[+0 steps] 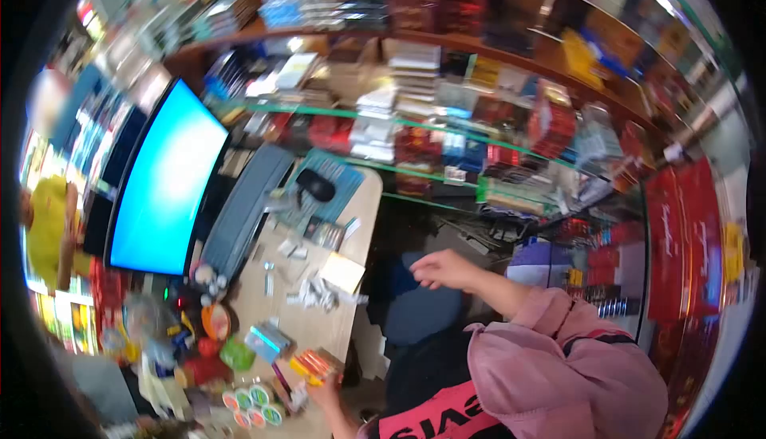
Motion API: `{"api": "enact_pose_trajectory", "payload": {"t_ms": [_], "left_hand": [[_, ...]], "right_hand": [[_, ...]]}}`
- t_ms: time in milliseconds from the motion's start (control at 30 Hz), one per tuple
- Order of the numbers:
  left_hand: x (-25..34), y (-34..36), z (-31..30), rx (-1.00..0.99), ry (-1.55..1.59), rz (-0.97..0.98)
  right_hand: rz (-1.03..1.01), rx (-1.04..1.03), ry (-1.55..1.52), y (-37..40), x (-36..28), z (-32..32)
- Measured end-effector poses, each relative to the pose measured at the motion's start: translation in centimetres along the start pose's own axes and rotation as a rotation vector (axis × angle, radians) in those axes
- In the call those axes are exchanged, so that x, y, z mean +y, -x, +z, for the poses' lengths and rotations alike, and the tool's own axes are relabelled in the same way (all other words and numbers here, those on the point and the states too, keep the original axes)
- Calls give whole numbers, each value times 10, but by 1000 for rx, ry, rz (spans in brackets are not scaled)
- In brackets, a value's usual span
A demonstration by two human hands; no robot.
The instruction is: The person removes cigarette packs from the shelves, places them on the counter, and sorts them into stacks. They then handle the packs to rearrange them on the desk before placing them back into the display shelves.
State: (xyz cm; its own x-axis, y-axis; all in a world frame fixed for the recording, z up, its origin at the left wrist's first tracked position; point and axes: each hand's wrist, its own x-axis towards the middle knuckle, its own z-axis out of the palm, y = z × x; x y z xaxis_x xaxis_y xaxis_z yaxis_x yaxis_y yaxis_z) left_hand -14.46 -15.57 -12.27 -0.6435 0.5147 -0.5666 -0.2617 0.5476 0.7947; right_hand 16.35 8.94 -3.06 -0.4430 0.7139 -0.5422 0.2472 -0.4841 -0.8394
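My left hand is at the near edge of the wooden desk, closed round an orange and yellow pack. Beside it lie a thin dark purple stick-like item and several round-topped small tubs. Further along the desk are a blue box, a green packet, crumpled white scraps and a pale yellow note pad. My right hand hangs in the air over a dark stool seat, fingers loosely bent and apart, holding nothing visible.
A lit monitor, a keyboard and a black mouse on a mat stand on the desk. Glass shelves full of boxes run behind. A large red bag or box is at the right.
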Motion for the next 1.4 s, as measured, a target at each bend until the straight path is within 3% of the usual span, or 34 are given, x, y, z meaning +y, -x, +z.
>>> {"api": "enact_pose_trajectory", "payload": {"t_ms": [33,67,100,167,233,267,333,367,433,533,733,900,967,1100,1200,1300,1400], "left_hand": [[23,8,12,-36,-18,20],[56,38,27,-145,211,-47],[77,56,43,-243,445,-122],[102,62,82,-464,630,-187],[134,68,126,-695,638,-229],[145,71,147,-761,662,-233],[162,74,183,-849,720,-248],[170,75,199,-871,753,-258],[190,93,223,-927,755,-286],[208,109,251,-1048,756,-341],[218,112,272,-1256,816,-412],[195,94,261,-1156,832,-363],[183,87,247,-1109,792,-358],[152,48,186,-869,693,-399],[114,27,145,-771,694,-464],[95,27,131,-756,637,-497],[96,40,147,-777,435,-399]], "right_hand": [[-13,-6,58,4,-6,6],[-258,13,395,7,-9,12],[-293,-27,366,14,-16,27],[-484,-136,480,29,-30,50],[-809,0,709,39,-28,69],[-810,7,701,43,-33,71],[-935,428,902,49,-46,66],[-1018,544,946,46,-51,56],[-1046,752,928,48,-59,40],[-1090,848,909,54,-73,10],[-1134,841,1013,64,-87,-16],[-1134,725,924,42,-70,-6],[-1036,686,878,40,-61,-9],[-784,932,687,45,-59,-48],[-647,951,571,48,-56,-70],[-582,929,418,48,-45,-77],[-354,677,224,36,-5,-68]]}}
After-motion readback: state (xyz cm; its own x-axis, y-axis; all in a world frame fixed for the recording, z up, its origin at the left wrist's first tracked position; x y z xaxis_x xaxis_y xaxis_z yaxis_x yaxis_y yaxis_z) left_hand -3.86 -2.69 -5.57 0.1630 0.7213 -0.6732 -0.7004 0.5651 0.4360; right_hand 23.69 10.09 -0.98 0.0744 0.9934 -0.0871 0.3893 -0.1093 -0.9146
